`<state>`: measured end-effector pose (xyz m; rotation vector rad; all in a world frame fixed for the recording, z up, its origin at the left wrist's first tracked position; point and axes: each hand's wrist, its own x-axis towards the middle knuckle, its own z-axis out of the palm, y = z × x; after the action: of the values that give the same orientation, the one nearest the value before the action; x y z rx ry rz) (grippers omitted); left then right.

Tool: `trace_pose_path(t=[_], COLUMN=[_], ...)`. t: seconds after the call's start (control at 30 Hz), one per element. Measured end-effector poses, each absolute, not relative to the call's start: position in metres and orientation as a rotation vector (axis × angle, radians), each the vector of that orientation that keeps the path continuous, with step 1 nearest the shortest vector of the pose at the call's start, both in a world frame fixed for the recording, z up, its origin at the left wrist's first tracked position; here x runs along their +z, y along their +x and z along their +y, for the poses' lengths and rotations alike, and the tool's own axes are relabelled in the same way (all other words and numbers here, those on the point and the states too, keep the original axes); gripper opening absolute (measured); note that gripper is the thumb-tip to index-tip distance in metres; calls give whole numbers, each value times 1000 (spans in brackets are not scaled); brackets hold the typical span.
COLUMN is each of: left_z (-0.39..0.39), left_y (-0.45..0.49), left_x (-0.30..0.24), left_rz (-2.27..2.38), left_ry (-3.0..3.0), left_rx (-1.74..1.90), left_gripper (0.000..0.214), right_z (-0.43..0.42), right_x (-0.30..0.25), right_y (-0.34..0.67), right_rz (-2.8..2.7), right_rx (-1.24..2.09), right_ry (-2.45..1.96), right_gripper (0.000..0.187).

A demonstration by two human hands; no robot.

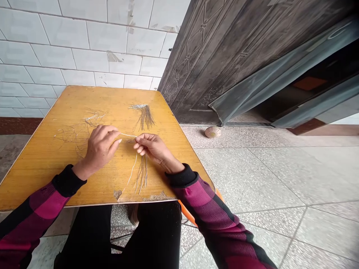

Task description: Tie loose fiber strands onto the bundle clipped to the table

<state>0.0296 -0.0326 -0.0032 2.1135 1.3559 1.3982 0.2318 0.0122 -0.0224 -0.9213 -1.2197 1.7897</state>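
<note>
Between thumb and fingertips my right hand point(150, 147) pinches a thin white strand point(128, 135), perhaps wire or cord. The strand stretches left to the fingertips of my left hand point(101, 146), whose thumb and forefinger are apart. Below my right hand, another pale strand point(131, 170) hangs or lies toward the table's near edge; its upper end is hidden. Beside it lie several thin brownish strands point(142, 175), partly covered by the hand. Farther back is a bundle of dark strands point(146, 116) with silvery white ends. Loose, tangled thin strands point(68, 134) lie left of my left hand.
The yellow wooden table point(92, 190) has a chipped near edge. White wall tiles point(67, 33) rise behind it. On the right are a dark carved door point(202, 67), a hanging curtain point(252, 86) and a ball point(212, 132) on the floor. An orange seat edge point(187, 213) shows under my right arm.
</note>
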Motion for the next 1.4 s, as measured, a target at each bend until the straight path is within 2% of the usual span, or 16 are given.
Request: trace_pose_path(t=[0.1, 0.2, 0.3, 0.8, 1.0, 1.13, 1.27, 1.4], left_z=[-39, -44, -45, -52, -69, -83, -88, -85], left_y=[36, 43, 46, 56, 65, 71, 71, 68], left_x=[-7, -16, -22, -22, -26, -29, -21, -12], left_rz=[1295, 1133, 1032, 1022, 1018, 1013, 988, 1018], left_ry=[1862, 1519, 1276, 1120, 1101, 1229, 1456, 1618], left_rx=[1219, 822, 651, 786, 703, 436, 160, 146], left_gripper=[7, 15, 20, 22, 19, 20, 27, 31], right_z=[21, 26, 28, 37, 42, 43, 44, 41], right_x=[-20, -20, -21, -19, -25, -29, -30, -30], right_y=[238, 241, 241, 248, 254, 260, 262, 257], right_rz=[-1124, -1034, -995, -855, -1067, -1552, -2011, -2195], right_rx=[1728, 1711, 1720, 1702, 1645, 1411, 964, 635], right_ry=[-928, -924, -914, -916, -1017, -1154, -1341, -1471], right_gripper=[11, 10, 10, 13, 8, 18, 25, 23])
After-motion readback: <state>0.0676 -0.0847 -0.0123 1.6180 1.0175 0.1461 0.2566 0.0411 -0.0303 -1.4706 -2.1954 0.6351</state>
